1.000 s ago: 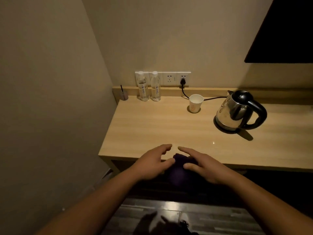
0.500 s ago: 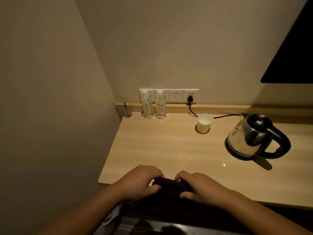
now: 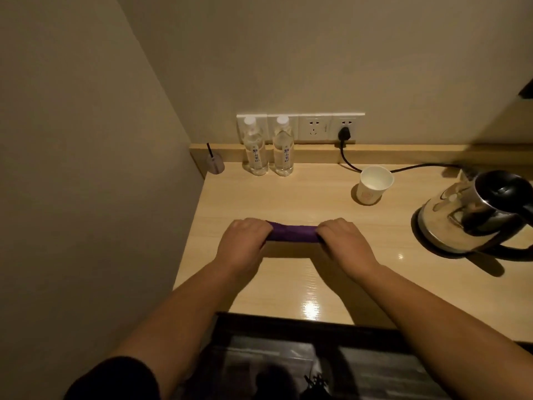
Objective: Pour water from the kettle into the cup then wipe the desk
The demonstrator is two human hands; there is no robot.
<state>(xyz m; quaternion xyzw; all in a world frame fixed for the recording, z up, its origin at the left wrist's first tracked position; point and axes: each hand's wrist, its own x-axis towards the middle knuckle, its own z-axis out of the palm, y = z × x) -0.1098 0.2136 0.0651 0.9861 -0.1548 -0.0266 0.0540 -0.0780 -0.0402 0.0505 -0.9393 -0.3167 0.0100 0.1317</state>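
Observation:
A purple cloth [image 3: 291, 233], bunched into a roll, lies on the light wooden desk [image 3: 331, 278]. My left hand [image 3: 243, 245] grips its left end and my right hand [image 3: 344, 245] grips its right end, both fists pressed down on the desk top. A white paper cup [image 3: 374, 184] stands upright behind and to the right of my hands. The steel kettle [image 3: 473, 216] with a black lid and handle sits on its base at the desk's right side, apart from the cup.
Two clear water bottles [image 3: 269, 147] stand at the back by the wall sockets [image 3: 314, 128]. A small cup with a dark stick [image 3: 215, 163] sits in the back left corner. The kettle's black cord [image 3: 350, 164] runs behind the paper cup. A wall bounds the desk's left side.
Both hands carried the purple cloth from below the desk's front edge up onto the desk and forward. The cloth is now stretched between the two fists.

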